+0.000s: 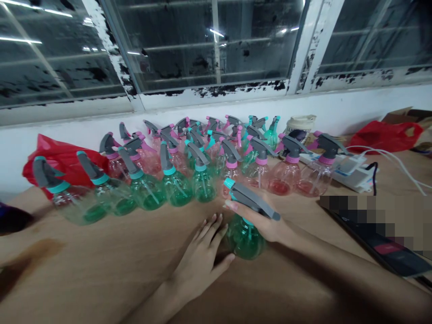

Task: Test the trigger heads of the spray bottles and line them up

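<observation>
"Where's the green bottle [249,243]?"
"Upright, five o'clock from centre, the right hand [265,227] wrapped round its neck."
"And the left hand [200,257]?"
"Palm down on the table [128,265], just beside the bottle at its eight o'clock, fingers spread wide."

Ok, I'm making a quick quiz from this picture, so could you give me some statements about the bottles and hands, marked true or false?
1. The right hand grips a green spray bottle near its trigger. True.
2. The left hand is palm down beside that bottle. True.
3. The gripped bottle's tip is pink. False: its nozzle is turquoise.
4. All the bottles have pink collars. False: the leftmost bottle, for one, has a turquoise collar.
5. A red bag sits behind the leftmost bottle. True.
</observation>
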Demonstrator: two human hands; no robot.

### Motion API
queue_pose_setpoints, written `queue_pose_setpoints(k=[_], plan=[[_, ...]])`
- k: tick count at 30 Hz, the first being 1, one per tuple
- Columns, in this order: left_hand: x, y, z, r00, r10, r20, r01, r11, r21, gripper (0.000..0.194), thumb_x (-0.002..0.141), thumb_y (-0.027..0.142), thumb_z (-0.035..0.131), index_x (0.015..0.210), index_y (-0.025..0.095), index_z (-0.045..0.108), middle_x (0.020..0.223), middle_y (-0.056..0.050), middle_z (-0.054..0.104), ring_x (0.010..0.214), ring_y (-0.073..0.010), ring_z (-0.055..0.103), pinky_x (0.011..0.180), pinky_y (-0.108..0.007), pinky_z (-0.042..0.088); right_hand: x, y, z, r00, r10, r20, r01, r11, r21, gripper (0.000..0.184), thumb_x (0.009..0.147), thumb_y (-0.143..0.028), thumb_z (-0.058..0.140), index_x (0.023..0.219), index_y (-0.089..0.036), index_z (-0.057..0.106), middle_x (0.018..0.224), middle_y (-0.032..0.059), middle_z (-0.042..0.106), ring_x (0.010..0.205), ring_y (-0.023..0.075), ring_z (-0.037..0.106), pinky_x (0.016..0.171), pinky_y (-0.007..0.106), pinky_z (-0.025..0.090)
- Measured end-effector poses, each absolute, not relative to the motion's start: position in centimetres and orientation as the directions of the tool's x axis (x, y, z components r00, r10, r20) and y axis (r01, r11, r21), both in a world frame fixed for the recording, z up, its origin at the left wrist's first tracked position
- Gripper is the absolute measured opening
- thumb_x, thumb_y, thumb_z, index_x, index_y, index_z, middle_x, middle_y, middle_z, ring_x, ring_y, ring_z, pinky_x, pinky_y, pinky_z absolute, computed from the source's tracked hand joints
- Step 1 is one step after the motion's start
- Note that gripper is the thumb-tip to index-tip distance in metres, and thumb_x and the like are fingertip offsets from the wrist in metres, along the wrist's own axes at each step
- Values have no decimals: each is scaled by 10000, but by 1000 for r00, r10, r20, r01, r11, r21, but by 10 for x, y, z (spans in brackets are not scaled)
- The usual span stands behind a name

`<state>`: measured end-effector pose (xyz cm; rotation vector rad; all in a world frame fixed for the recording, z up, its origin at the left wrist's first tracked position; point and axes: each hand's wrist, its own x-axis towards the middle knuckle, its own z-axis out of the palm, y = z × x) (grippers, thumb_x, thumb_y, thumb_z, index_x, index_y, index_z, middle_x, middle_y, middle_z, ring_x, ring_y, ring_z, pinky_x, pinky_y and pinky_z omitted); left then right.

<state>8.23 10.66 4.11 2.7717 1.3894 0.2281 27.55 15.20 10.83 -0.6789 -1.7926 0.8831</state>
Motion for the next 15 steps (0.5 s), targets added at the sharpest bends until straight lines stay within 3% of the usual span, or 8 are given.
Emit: queue_pose_setpoints(k=[5,10,15], plan=[[82,106,40,590,794,147,790,-605,96,593,931,494,442,1385,117,381,1474,-147,342,1369,-290,281,1085,-506,315,276,152,107,-373,801,469,87,533,-841,231,851,-365,574,1020,-217,628,816,13,607,774,160,576,738,317,458],[82,107,38,591,794,144,788,-606,106,603,926,487,458,1399,127,360,1483,-143,326,1376,-292,260,1092,-501,301,275,152,101,-306,803,511,102,562,-821,187,837,-384,597,919,-223,646,757,-8,582,703,140,545,673,289,461],[82,106,39,594,792,142,785,-609,114,589,933,485,442,1397,131,361,1489,-144,313,1382,-290,245,1089,-501,302,274,152,100,-316,791,523,37,561,-827,230,840,-338,608,1049,-243,632,878,-7,641,781,144,589,735,292,477]])
